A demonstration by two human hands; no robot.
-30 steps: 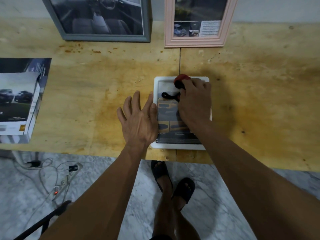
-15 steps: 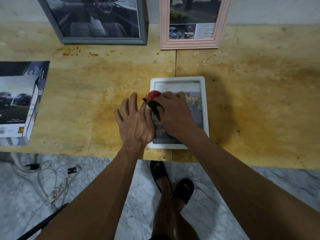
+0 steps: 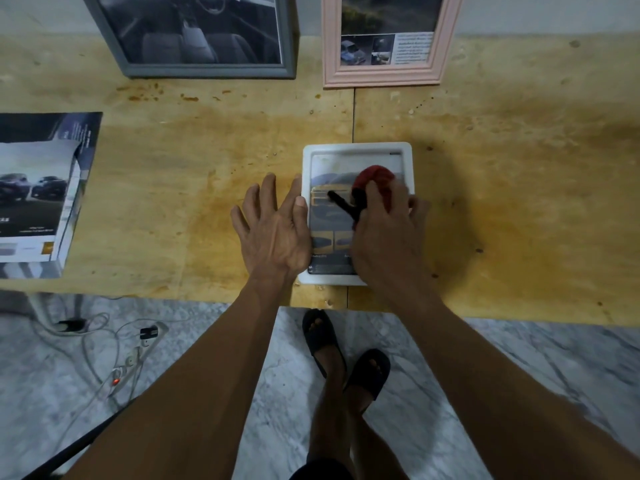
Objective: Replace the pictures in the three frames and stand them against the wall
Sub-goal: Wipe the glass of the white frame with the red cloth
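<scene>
A white frame [image 3: 356,148] lies flat near the front edge of the wooden table [image 3: 519,168], with a car picture under its glass. My right hand [image 3: 388,233] grips a red and black cloth [image 3: 375,183] and presses it on the glass, toward the frame's upper right. My left hand [image 3: 273,226] lies flat with spread fingers on the table, its thumb against the frame's left edge. A grey frame [image 3: 207,69] and a pink frame [image 3: 381,76] stand at the back against the wall, each holding a picture.
A stack of car brochures and loose pictures [image 3: 38,188] lies at the table's left edge. Below the table are a marble floor, a power strip with cables [image 3: 117,368] on the left, and my feet in black sandals [image 3: 343,355].
My right hand has swept the cloth across the glass: from the top to the left side, then to the upper right now. The left hand has stayed in place.
</scene>
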